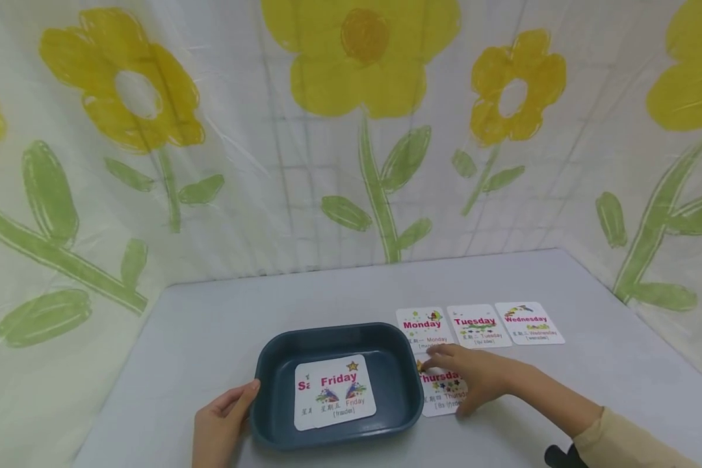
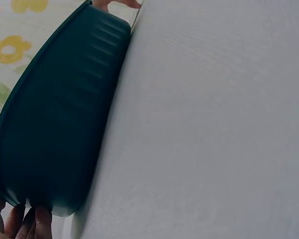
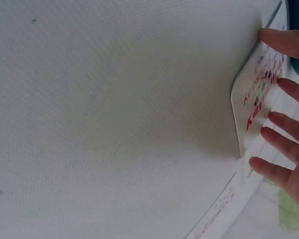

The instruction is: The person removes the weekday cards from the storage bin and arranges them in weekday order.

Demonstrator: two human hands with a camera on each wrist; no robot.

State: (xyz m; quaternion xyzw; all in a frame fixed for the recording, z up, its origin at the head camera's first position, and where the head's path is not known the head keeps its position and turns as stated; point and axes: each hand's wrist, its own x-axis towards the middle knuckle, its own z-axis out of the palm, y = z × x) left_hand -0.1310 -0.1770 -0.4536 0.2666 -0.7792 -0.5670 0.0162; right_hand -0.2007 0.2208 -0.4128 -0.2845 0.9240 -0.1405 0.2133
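In the head view, my left hand (image 1: 225, 422) holds the left end of a dark teal plastic tray (image 1: 394, 390), thumb at the rim. The left wrist view shows its fingers (image 2: 43, 221) against the tray's outer wall. Inside the tray lie a Friday card (image 1: 344, 392) and, partly beneath it, a card (image 1: 301, 406) whose visible letters are "Sa". My right hand (image 1: 474, 374) is spread over the Thursday card (image 1: 441, 404), hiding part of it. The right wrist view shows the thumb at that card's edge and the other fingers (image 3: 284, 147) apart.
A row of Monday (image 1: 415, 317), Tuesday (image 1: 474, 314) and Wednesday (image 1: 529, 331) cards lies behind the Thursday card. A white table (image 1: 210, 338) bears everything. Behind it hangs a curtain (image 1: 234, 214) with yellow flowers. A small black object (image 1: 561, 457) shows near the right sleeve.
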